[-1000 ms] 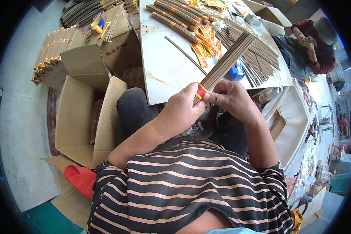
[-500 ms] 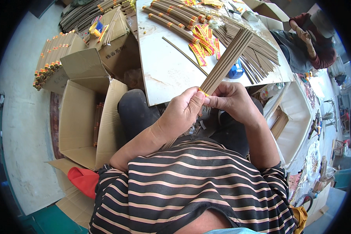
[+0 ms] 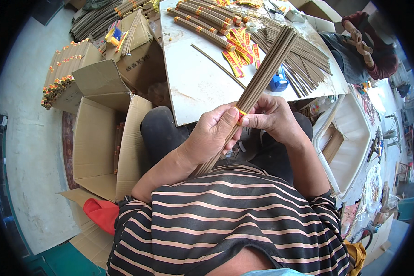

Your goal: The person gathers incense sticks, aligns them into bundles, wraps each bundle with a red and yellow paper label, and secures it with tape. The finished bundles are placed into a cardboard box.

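Note:
A bundle of brown incense sticks slants across my lap, its top end over the table. My left hand is closed round the bundle's middle. At the same spot, my right hand pinches a red and yellow paper band that goes round the sticks. The bundle's lower end reaches down to my striped shirt. Just past my right hand stands a blue tape dispenser at the table's near edge. Loose red and yellow paper strips lie on the table beyond the bundle.
Banded bundles and loose sticks lie on the white table. An open cardboard box stands at my left, with more banded bundles stacked behind it. Another person sits at the far right. A white tub is at my right.
The bundle has tilted steeper, and its lower part now shows below my left hand. The paper band has come into clearer view between my hands.

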Motion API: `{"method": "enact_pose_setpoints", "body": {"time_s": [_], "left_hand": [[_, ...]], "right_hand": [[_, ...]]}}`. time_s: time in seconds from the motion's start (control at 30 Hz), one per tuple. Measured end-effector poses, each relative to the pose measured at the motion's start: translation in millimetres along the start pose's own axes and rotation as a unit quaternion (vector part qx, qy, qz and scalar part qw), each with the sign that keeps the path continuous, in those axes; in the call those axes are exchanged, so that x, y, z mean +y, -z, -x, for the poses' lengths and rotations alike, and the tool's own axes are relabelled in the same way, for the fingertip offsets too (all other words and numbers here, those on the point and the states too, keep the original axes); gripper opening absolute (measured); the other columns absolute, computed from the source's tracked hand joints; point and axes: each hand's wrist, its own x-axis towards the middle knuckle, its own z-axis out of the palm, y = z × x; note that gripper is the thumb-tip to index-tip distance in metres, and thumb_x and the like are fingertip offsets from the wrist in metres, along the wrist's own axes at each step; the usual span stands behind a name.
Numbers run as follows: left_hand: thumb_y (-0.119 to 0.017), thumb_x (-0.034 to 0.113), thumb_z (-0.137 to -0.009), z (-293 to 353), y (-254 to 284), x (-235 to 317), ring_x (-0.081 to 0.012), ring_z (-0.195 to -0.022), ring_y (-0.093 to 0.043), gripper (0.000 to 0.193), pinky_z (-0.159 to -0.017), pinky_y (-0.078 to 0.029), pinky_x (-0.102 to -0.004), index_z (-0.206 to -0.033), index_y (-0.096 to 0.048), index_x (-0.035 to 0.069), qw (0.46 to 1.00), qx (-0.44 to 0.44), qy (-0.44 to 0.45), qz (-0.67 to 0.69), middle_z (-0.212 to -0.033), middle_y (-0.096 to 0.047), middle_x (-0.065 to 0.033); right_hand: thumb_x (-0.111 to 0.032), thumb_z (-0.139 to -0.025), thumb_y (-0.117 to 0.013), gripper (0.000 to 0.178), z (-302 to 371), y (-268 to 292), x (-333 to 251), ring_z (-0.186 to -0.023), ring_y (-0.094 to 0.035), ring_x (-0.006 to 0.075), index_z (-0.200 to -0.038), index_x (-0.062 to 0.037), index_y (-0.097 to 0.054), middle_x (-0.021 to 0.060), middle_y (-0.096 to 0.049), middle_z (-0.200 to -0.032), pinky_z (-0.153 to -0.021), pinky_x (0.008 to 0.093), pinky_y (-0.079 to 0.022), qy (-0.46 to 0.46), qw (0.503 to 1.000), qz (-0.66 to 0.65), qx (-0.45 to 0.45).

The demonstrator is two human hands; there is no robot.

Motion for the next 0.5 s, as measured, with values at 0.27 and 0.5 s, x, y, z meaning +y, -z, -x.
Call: {"method": "enact_pose_setpoints", "body": {"time_s": [0.27, 0.5], "left_hand": [[-0.036, 0.035, -0.097, -4, 4, -5, -0.0052, -0.047, -0.046, 0.047, -0.041, -0.041, -0.0163, -0.134, -0.032, 0.006, 0.993, -0.007, 0.004, 0.115, -0.068, -0.050, -0.0035], [-0.036, 0.034, -0.097, -6, 10, -10, -0.0063, -0.046, -0.048, 0.048, -0.041, -0.043, -0.0177, -0.137, -0.028, 0.010, 0.976, -0.024, 0.028, 0.214, -0.070, -0.051, -0.0047]], "right_hand": [[-0.015, -0.074, -0.074, 0.019, -3, -5, 2, -0.067, -0.051, 0.0054, -0.076, -0.0009, -0.061, -0.0015, -0.056, -0.073, -0.060, 0.0194, -0.043, 0.010, 0.996, -0.090, -0.026], [-0.012, -0.078, -0.070, 0.014, -4, -3, 9, -0.066, -0.052, 0.0066, -0.076, -0.0010, -0.061, 0.0002, -0.058, -0.072, -0.060, 0.0203, -0.043, 0.041, 0.994, -0.094, -0.043]]}}
